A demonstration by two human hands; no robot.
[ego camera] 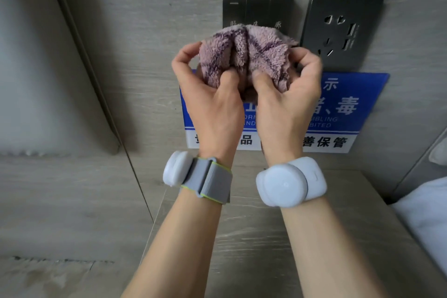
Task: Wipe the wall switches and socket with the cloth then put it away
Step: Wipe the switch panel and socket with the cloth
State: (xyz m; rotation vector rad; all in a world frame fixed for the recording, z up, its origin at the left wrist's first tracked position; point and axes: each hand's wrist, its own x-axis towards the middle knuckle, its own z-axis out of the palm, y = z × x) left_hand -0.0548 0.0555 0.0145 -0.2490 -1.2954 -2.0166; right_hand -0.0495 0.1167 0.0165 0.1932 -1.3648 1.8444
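A fluffy mauve cloth [246, 53] is bunched between both hands in front of the wall. My left hand [210, 101] grips its left half, thumb pressed into the pile. My right hand [287, 101] grips the right half the same way. Just behind the cloth's top edge is a dark switch panel [257, 11] with three rockers, its lower part hidden by the cloth. To the right of it is a dark socket plate [343, 31] with pin holes and USB ports. Whether the cloth touches the switches is unclear.
A blue and white notice sign [348, 109] is fixed on the wall below the plates, partly hidden by my hands. A wood-grain bedside top [254, 237] lies beneath. A padded headboard panel [36, 68] is on the left, white bedding [428, 213] at the right edge.
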